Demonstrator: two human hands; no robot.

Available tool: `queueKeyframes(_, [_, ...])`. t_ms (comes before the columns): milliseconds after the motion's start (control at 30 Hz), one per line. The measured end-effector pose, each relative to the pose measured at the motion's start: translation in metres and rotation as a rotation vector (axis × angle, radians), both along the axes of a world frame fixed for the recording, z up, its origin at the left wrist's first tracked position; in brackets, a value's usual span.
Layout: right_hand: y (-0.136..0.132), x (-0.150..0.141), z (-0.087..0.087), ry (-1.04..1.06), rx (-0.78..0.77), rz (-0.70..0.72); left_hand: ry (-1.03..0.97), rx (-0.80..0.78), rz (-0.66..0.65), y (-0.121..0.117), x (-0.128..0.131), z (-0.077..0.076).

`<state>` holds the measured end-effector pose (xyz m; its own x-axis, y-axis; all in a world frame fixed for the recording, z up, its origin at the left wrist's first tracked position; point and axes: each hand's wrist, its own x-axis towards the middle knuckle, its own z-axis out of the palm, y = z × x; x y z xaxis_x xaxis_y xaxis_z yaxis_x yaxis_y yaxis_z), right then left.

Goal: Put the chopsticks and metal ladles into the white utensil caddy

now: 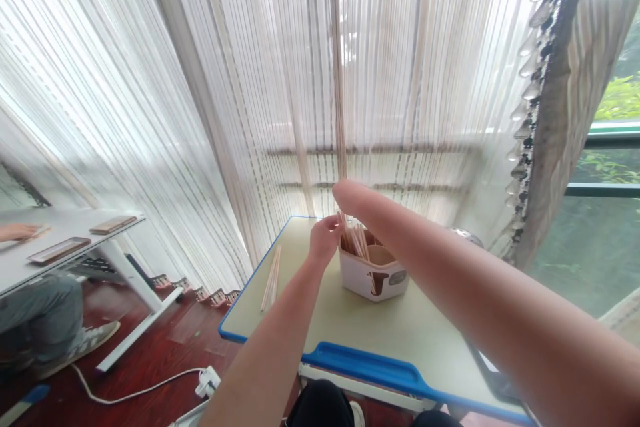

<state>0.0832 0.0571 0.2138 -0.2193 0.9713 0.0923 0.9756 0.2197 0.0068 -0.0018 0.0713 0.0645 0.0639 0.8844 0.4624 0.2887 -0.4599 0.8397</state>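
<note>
My left hand is at the left rim of a beige box, its fingers pinched round the thin wooden chopsticks there. More chopsticks lean upright inside the box, beside a round compartment. My right hand is just above the left one, over the box's back edge. It is bent away from me, so its fingers and anything in them are hidden. Several loose chopsticks lie on the left part of the pale table, apart from both hands.
A blue tray edge runs along the table's front. A dark flat object lies at the right, partly under my forearm. Sheer curtains hang behind. At left, another person's hand rests on a white table; a power strip lies on the floor.
</note>
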Motion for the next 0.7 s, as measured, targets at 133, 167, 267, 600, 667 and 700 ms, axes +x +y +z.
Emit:
queueKeyframes(133, [-0.030, -0.015, 0.013, -0.117, 0.117, -0.020, 0.015, 0.039, 0.121, -0.013, -0.019, -0.005])
queueKeyframes(167, [-0.037, -0.021, 0.015, -0.104, 0.157, 0.007, 0.029, 0.053, 0.176, -0.017, -0.029, -0.009])
queueKeyframes(267, [-0.054, -0.046, 0.008, 0.019, 0.253, 0.136, 0.114, 0.090, 0.392, -0.026, -0.069, -0.025])
queueKeyframes(600, [-0.076, -0.134, -0.140, 0.237, -0.156, 0.108, 0.181, -0.239, 0.675, -0.047, -0.191, -0.100])
queueKeyframes(667, [-0.075, -0.144, -0.168, 0.262, -0.160, 0.122, 0.218, -0.225, 0.640, -0.047, -0.193, -0.105])
queueKeyframes(700, [-0.075, -0.148, -0.180, 0.274, -0.148, 0.125, 0.252, -0.213, 0.616, -0.047, -0.193, -0.106])
